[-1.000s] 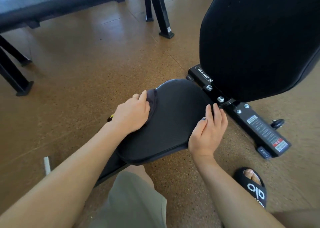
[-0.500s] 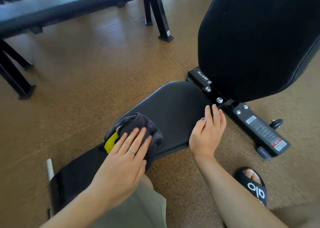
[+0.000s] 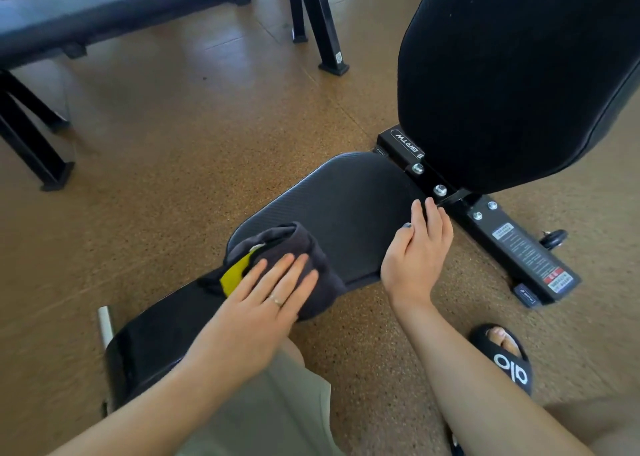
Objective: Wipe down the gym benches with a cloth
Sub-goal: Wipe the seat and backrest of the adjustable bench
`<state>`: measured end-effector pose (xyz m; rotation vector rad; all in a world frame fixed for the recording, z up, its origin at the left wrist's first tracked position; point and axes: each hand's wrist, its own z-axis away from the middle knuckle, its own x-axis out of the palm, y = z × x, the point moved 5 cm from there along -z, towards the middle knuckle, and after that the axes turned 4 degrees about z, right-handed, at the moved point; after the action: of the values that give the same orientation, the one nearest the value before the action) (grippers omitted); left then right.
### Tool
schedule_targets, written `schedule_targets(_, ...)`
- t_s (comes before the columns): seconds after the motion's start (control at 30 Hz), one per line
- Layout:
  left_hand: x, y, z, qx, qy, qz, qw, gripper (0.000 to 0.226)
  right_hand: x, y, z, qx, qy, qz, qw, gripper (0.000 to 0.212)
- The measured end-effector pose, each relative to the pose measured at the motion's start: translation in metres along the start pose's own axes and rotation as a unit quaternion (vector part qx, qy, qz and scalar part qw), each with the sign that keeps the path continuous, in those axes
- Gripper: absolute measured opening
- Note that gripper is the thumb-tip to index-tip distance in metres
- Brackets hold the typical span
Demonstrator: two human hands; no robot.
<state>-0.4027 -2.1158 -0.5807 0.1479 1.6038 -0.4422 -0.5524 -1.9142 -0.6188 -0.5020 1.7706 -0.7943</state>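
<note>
- The left hand (image 3: 263,303) lies flat, fingers spread, pressing the dark cloth (image 3: 294,261) onto the near end of the seat pad (image 3: 349,206); the right hand (image 3: 415,251) rests open on the pad's right edge, gripping nothing.
- The cloth looks soft, light and bunched, a yellow patch (image 3: 235,275) showing; palm pressure should steer it better than pinching.
- The textured pad seems firm and grippy.
- The raised backrest (image 3: 512,75) stands just beyond.
</note>
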Motion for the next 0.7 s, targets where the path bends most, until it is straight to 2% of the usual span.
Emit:
schedule_targets(0.1,0.001,-0.008,0.004,0.003,0.012,-0.006,1.000,0.060,0.001,-0.001,0.000,-0.007,-0.008,0.004,1.000,0.056)
schedule_targets(0.27,0.001,0.031,-0.079,-0.026,0.012,0.052,0.998,0.061,0.000,0.000,-0.003,-0.020,-0.044,0.006,0.999,0.056)
schedule_targets(0.4,-0.004,0.026,-0.066,-0.014,0.011,0.043,0.999,0.060,-0.009,0.004,-0.009,-0.010,-0.071,-0.067,0.995,0.055)
schedule_targets(0.5,-0.003,-0.001,-0.003,0.002,0.008,0.009,1.000,0.069,-0.018,0.012,-0.012,0.095,-0.072,-0.157,0.980,0.057)
schedule_targets(0.6,-0.004,-0.025,0.032,-0.016,-0.001,0.015,1.000,0.083,-0.011,0.018,-0.015,0.209,-0.128,-0.225,0.943,0.060)
schedule_targets(0.7,-0.007,-0.012,0.005,0.004,0.022,0.012,1.000,0.060,-0.006,0.021,-0.019,0.252,-0.165,-0.262,0.917,0.058)
